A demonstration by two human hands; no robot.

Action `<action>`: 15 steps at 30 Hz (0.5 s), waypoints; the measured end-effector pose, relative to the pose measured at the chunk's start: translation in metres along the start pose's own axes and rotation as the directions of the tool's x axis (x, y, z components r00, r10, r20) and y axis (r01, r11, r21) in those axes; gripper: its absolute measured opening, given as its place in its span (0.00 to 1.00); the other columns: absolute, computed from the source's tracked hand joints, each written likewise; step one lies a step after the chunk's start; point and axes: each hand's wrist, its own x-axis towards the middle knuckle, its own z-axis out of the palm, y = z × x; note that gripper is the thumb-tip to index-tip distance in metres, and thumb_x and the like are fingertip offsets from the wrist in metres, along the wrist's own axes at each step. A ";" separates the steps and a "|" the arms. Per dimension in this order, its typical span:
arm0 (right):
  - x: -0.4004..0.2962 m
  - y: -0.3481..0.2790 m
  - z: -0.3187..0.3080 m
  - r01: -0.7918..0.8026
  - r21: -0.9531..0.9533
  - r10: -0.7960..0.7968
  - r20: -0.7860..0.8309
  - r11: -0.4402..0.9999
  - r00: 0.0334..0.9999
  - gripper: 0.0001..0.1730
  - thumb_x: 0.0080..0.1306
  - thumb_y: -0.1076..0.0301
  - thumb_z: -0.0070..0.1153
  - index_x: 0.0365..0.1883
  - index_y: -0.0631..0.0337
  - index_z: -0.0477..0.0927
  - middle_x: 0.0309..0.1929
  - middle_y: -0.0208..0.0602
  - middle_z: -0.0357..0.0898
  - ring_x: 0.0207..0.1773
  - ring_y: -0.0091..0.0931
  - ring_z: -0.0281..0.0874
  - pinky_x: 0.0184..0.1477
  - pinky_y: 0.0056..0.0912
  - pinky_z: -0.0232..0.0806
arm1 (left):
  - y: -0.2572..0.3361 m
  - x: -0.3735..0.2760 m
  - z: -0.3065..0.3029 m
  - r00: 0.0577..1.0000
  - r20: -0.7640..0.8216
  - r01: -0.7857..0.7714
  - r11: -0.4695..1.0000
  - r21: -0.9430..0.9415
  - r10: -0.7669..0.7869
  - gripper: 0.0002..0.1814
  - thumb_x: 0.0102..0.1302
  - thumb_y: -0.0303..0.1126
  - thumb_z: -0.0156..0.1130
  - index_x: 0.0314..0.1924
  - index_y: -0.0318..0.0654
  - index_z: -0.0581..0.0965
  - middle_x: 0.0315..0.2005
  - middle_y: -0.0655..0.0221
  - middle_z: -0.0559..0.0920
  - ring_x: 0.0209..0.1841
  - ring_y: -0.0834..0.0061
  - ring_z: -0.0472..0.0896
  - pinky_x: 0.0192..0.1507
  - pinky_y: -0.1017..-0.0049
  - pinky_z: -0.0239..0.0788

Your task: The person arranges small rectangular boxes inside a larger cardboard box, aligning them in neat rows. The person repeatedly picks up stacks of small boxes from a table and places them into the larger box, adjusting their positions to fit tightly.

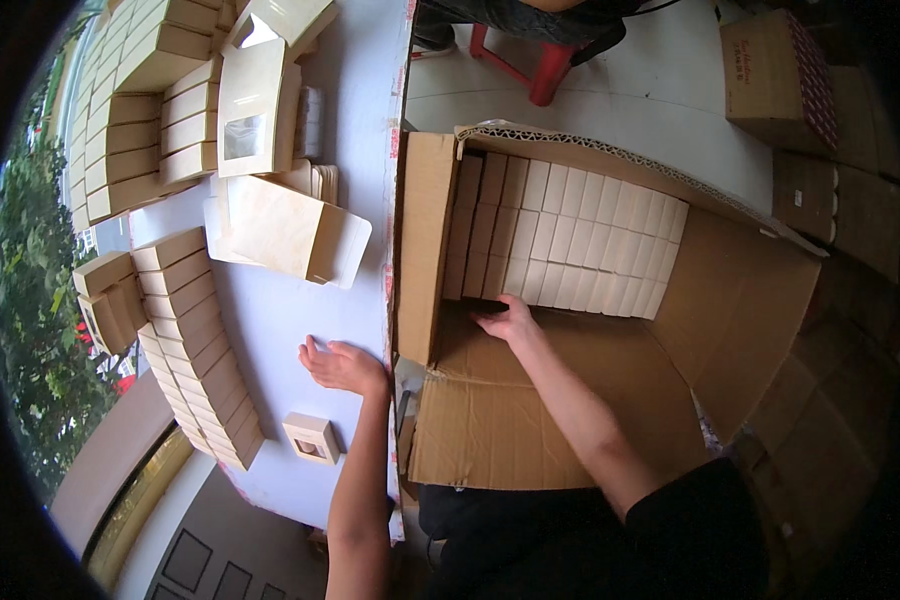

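My left hand [343,366] is over the white tabletop [285,322], fingers apart, holding nothing. Below it on the table lies one small cream box with a clear window [312,438]. My right hand [508,319] reaches into a large open corrugated cardboard carton [592,352]. Its fingers are apart at the lower edge of the packed small cream boxes [585,236], which stand in several rows inside; whether the fingertips touch them I cannot tell. No box is visible in that hand.
Rows of small boxes [195,330] line the table's window side, with taller stacks [127,142] beyond. Larger cream windowed boxes [251,112] and flattened box blanks [277,225] lie nearby. Across the carton are a red stool [544,71], a seated person's dark-clothed leg and a closed carton [765,79].
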 end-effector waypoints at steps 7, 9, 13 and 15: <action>0.049 0.017 0.017 -0.097 0.102 0.096 0.019 0.990 0.995 0.24 0.59 0.59 0.40 0.53 0.60 0.65 0.54 0.43 0.65 0.57 0.38 0.59 0.59 0.51 0.47 | -0.005 0.001 0.006 0.997 -0.064 -0.031 0.997 0.065 0.035 0.21 0.62 0.36 0.39 0.55 0.39 0.62 0.56 0.58 0.60 0.60 0.62 0.55 0.59 0.61 0.43; 0.050 0.020 0.015 -0.119 0.102 0.109 0.100 0.988 0.989 0.25 0.60 0.58 0.39 0.53 0.61 0.64 0.55 0.45 0.63 0.59 0.39 0.57 0.60 0.51 0.47 | -0.006 0.000 0.006 0.999 -0.049 -0.020 0.997 0.071 0.023 0.21 0.62 0.36 0.39 0.55 0.39 0.62 0.56 0.58 0.60 0.60 0.62 0.55 0.59 0.61 0.43; 0.081 0.022 -0.020 -0.050 0.044 0.032 0.343 0.998 0.939 0.27 0.61 0.57 0.38 0.55 0.63 0.61 0.56 0.50 0.61 0.60 0.42 0.57 0.61 0.49 0.49 | 0.003 -0.001 -0.001 1.000 -0.006 -0.024 0.999 0.033 0.024 0.21 0.62 0.34 0.40 0.55 0.38 0.61 0.58 0.58 0.58 0.62 0.62 0.52 0.60 0.61 0.40; 0.080 0.021 -0.016 -0.023 -0.025 0.030 0.309 0.999 0.951 0.27 0.60 0.57 0.38 0.54 0.64 0.62 0.55 0.51 0.62 0.58 0.41 0.59 0.60 0.46 0.51 | 0.003 -0.001 0.000 1.000 -0.004 -0.012 0.999 0.035 0.012 0.21 0.62 0.34 0.40 0.55 0.37 0.61 0.57 0.58 0.58 0.62 0.62 0.53 0.60 0.61 0.40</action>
